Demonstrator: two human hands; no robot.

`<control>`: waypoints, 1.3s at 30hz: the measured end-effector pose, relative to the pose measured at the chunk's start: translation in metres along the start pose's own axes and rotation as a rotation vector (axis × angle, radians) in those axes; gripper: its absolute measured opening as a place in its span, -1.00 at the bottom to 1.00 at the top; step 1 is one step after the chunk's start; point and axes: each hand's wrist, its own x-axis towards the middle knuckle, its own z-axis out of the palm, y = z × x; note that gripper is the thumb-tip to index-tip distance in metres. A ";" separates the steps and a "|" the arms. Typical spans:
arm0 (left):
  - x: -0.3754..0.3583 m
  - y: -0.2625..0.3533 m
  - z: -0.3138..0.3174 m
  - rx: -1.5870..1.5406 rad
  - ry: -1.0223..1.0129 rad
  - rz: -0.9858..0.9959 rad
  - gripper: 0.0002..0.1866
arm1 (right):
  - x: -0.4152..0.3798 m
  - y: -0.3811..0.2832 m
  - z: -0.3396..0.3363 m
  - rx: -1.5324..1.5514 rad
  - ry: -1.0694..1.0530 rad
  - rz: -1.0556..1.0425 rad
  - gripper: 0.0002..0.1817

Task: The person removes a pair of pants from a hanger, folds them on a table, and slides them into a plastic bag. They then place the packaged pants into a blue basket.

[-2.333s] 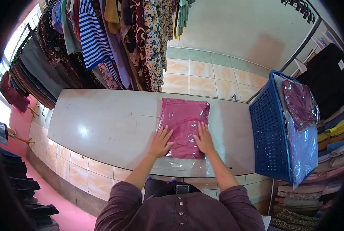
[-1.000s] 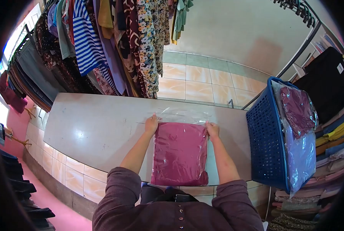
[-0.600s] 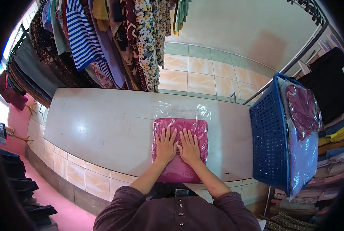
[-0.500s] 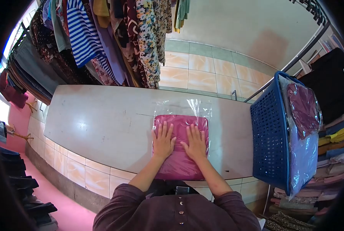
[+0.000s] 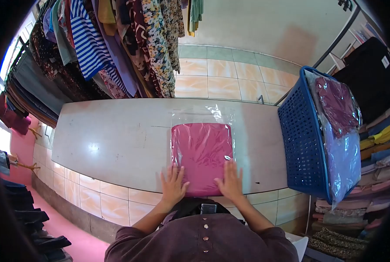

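Note:
A folded pink garment [image 5: 201, 153] lies flat in a clear plastic bag on the white table [image 5: 116, 135]. The bag's transparent end [image 5: 190, 116] extends past the garment at the far side. My left hand [image 5: 174, 185] rests with fingers spread on the near left edge of the package. At the near right edge, my right hand [image 5: 230, 181] lies flat, its fingers apart and its thumb over the pink cloth. Neither hand grips anything.
On the table's right end stands a blue basket [image 5: 300, 135] with bagged garments [image 5: 338, 107]. Hanging clothes [image 5: 90, 48] line the far left. Folded clothes [image 5: 378, 144] are stacked at the right, dark ones [image 5: 22, 209] at lower left.
Both hands have slid toward my body, from the package's middle to its near corners, uncovering the pink garment's upper part. The view has shifted slightly.

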 end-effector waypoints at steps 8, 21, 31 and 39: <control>0.047 -0.049 0.036 -1.279 0.087 -0.536 -0.28 | 0.042 0.043 0.030 1.252 0.007 0.595 -0.32; 0.098 -0.042 0.012 -1.430 -0.095 -0.186 -0.55 | 0.032 -0.014 -0.008 1.624 0.144 0.556 -0.55; 0.152 0.122 -0.195 -1.318 -0.149 0.268 -0.52 | -0.019 -0.007 -0.218 1.250 0.766 0.202 -0.17; 0.181 0.315 -0.251 -1.493 -0.509 0.620 -0.46 | -0.096 0.069 -0.348 1.350 1.159 0.225 -0.16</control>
